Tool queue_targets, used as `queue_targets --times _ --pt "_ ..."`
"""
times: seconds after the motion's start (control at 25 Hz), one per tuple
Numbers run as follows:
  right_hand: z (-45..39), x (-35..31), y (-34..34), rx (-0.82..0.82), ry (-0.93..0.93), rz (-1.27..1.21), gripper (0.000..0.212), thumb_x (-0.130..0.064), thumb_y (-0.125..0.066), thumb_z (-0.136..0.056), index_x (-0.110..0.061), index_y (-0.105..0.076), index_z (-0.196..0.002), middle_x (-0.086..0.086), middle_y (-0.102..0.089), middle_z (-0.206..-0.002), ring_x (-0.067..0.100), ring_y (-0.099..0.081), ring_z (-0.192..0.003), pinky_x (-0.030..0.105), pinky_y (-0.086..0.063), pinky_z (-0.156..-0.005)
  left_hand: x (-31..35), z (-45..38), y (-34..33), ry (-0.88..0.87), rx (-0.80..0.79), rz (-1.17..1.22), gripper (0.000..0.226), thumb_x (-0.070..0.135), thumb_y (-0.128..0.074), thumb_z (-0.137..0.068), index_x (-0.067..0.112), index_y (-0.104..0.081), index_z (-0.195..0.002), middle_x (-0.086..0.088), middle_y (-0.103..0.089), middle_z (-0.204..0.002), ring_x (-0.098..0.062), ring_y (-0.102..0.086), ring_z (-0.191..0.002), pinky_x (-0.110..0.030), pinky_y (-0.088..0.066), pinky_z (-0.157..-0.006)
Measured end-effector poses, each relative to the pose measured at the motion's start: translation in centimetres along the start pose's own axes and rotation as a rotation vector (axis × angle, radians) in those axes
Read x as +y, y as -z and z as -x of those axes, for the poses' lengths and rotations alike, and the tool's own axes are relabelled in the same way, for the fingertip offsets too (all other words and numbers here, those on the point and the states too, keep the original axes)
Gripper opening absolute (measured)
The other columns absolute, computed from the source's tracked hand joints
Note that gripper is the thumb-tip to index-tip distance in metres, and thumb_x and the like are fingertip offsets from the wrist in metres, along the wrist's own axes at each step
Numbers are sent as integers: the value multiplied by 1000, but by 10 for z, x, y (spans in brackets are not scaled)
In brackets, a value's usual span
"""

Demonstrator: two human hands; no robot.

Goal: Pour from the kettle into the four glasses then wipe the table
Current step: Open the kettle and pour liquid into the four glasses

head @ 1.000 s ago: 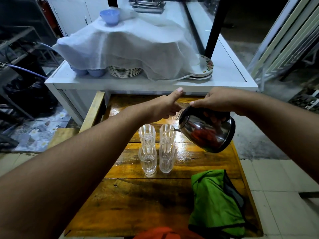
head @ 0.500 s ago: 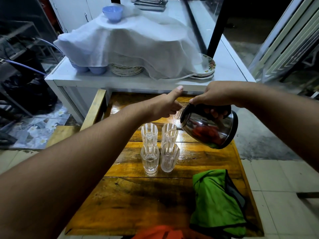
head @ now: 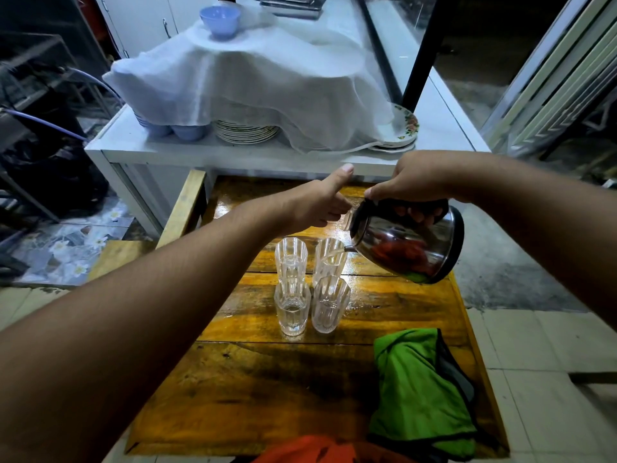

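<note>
Four clear ribbed glasses stand in a square on the wet wooden table (head: 267, 379). My right hand (head: 420, 177) grips the handle of the steel kettle (head: 410, 248), which is tilted left. A thin stream runs from its spout into the back right glass (head: 330, 262). My left hand (head: 317, 205), thumb up, has its fingers curled against the kettle's lid edge. The back left glass (head: 290, 259) and front left glass (head: 292, 305) hold some water, and so does the front right glass (head: 329, 304). A green cloth (head: 417, 396) lies crumpled at the table's near right.
Behind the table a white counter (head: 233, 155) carries stacked plates (head: 247, 130) under a white cloth (head: 250, 78), with a blue bowl (head: 220, 20) on top. Something orange (head: 307, 451) shows at the table's near edge. Tiled floor lies to the right.
The kettle and both hands have stayed over the back right glass, still pouring; only the view has shifted slightly.
</note>
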State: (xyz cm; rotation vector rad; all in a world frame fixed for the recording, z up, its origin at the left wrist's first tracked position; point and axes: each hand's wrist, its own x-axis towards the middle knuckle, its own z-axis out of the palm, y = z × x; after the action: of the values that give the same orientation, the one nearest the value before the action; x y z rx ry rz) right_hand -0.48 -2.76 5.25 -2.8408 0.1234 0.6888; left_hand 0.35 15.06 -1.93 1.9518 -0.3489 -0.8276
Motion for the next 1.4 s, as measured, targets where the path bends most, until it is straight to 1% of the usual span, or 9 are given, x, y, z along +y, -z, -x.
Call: queue_targets --times 0.2,0.48,0.64,0.72,0.88,1.0,1.08,1.24,1.4 --pt "2 -1 3 22 10 1 56 -54 -59 -92 -3 -71 -73 2 -64 -40 18 -62 -37 27 -52 -48 3 1 3 -11 -2 12 89 66 -5 -98 0 -39 -148 -18 -40 -156 -28 -39 -143 -42 -29 -119" --pt "5 4 8 38 15 -3 56 -56 -59 -91 -3 -72 -77 2 -65 -40 17 -64 -37 25 -53 -47 8 1 3 -25 5 6 89 66 -7 -98 0 -42 -146 -18 -43 -154 -26 -42 -141 -38 -32 -115" --pt "7 11 6 50 11 -42 57 -57 -61 -89 -3 -74 -80 7 -71 -52 23 -69 -49 29 -57 -53 9 0 2 -29 -4 -1 89 66 -7 -98 0 -43 -146 -17 -43 -153 -26 -42 -141 -39 -31 -116" --pt "7 19 0 68 15 -78 58 -59 -61 -88 -4 -74 -77 8 -71 -52 24 -68 -49 27 -55 -51 11 -3 -2 -19 1 12 87 64 -7 -99 0 -44 -145 -17 -44 -153 -27 -42 -141 -40 -30 -118" --pt "9 44 -23 88 23 -237 54 -58 -60 -89 -8 -72 -74 8 -68 -55 21 -64 -50 26 -49 -51 12 -10 -11 -25 5 -19 87 65 -7 -98 3 -48 -143 -16 -45 -152 -26 -43 -141 -40 -32 -116" --pt "12 63 -44 115 50 -394 53 -57 -60 -89 -13 -66 -60 0 -61 -39 12 -59 -37 25 -45 -49 12 -13 -19 -18 -19 -47 87 67 -7 -97 5 -46 -144 -15 -44 -153 -26 -41 -142 -40 -30 -117" --pt "15 72 -57 141 62 -490 55 -57 -61 -89 -14 -64 -55 -1 -59 -36 9 -57 -32 24 -43 -48 13 -14 -24 -3 -37 -67 88 66 -6 -97 3 -42 -147 -15 -42 -155 -25 -39 -144 -39 -28 -118" --pt "23 88 -78 161 84 -670 55 -55 -59 -91 -15 -61 -53 4 -60 -40 13 -57 -34 22 -42 -43 20 -12 -31 -3 -59 -84 85 62 -3 -99 3 -41 -148 -14 -40 -156 -23 -37 -145 -38 -26 -120" --pt "30 103 -89 194 119 -817 55 -50 -59 -92 -13 -60 -53 8 -60 -43 16 -54 -35 18 -39 -37 25 -9 -31 -63 -95 -110 88 64 0 -98 6 -45 -146 -13 -43 -155 -21 -39 -144 -40 -26 -120"
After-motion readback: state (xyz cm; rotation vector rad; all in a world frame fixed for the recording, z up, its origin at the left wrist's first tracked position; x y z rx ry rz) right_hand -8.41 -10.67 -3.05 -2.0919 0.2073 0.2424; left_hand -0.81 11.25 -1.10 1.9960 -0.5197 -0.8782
